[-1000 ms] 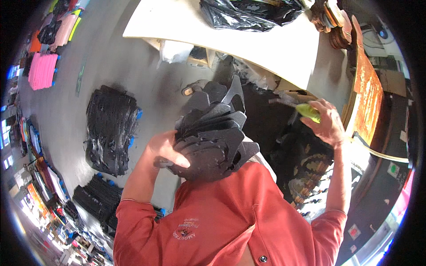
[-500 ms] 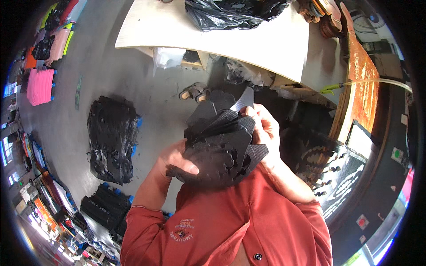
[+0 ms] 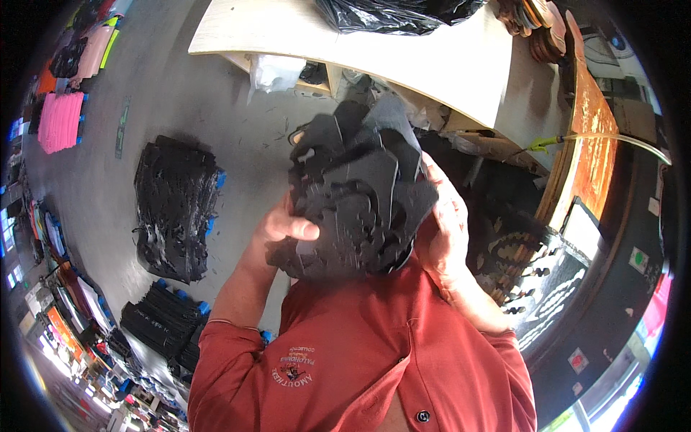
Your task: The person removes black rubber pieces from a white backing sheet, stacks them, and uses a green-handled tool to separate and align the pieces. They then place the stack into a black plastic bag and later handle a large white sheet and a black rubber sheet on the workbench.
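Observation:
A thick bundle of black cut-out sheet pieces [image 3: 360, 209] is held up in front of my chest. The pieces have wavy and pointed edges and overlap unevenly; their material is hard to tell. My left hand [image 3: 284, 229] grips the lower left side, its thumb across the front and its other fingers hidden behind. Along the right edge, my right hand [image 3: 448, 223] presses against the bundle, with some of its fingers hidden behind the pieces.
Ahead stands a pale worktable [image 3: 353, 52] with a black plastic bag [image 3: 399, 16] on it. Stacks of black pieces [image 3: 176, 209] lie on the floor to the left, a pink stack [image 3: 61, 122] beyond. A yellow-green air gun [image 3: 543, 143] hangs by the orange-brown board [image 3: 594, 129] at right.
The bundle has risen and its pieces have fanned out differently. My right hand has shifted from pinching an upper piece to lying along the bundle's right edge. My left hand still grips it.

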Tool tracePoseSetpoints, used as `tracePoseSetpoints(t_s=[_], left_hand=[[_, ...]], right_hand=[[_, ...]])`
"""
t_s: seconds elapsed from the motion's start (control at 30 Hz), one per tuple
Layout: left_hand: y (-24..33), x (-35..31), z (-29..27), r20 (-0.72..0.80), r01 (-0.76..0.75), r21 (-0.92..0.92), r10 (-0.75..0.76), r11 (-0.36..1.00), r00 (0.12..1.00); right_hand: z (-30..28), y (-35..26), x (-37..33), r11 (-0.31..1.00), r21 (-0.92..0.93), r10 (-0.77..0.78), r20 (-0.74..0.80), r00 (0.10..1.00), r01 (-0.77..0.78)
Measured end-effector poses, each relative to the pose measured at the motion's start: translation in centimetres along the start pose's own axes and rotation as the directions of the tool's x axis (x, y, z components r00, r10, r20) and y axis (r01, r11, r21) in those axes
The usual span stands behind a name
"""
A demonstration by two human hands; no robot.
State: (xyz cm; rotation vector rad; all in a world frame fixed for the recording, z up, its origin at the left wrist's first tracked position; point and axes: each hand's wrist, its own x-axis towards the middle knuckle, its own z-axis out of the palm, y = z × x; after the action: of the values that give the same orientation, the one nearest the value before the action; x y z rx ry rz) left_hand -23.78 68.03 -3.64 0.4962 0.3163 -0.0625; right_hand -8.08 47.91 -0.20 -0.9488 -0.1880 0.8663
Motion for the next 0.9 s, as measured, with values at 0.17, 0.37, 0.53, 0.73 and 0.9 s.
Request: tracePoseSetpoints(t_s=[0.17, 0.37, 0.53, 0.73, 0.9], left_hand=[[0.6, 3.2, 0.4, 0.019, -0.107, -0.193, 0.113, 0.975, 0.993], [2.2, 7.0, 3.2, -0.113, -0.143, -0.025, 0.139, 0.989, 0.984], [3.9, 9.4, 6.3, -0.219, -0.094, 0.286, 0.16, 0.954, 0.963], [6.2, 9.6, 8.6, -0.034, -0.106, 0.446, 0.136, 0.889, 0.99], [8.1, 8.7, 8.5, 0.121, -0.208, 0.448, 0.172, 0.869, 0.978]], right_hand=[[1.3, 0.0, 1.5, 0.93, -0.349, -0.103, 0.046, 0.994, 0.113], [1.5, -0.8, 4.6, 0.959, -0.252, 0.118, -0.051, 0.992, -0.127], [0.5, -0.5, 6.4, 0.976, -0.21, 0.048, -0.064, 0.997, -0.06], [-1.5, -0.3, 6.6, 0.98, 0.168, 0.128, -0.115, 0.985, -0.108], [-1.3, -1.9, 7.3, 0.989, 0.14, 0.063, -0.163, 0.985, -0.04]])
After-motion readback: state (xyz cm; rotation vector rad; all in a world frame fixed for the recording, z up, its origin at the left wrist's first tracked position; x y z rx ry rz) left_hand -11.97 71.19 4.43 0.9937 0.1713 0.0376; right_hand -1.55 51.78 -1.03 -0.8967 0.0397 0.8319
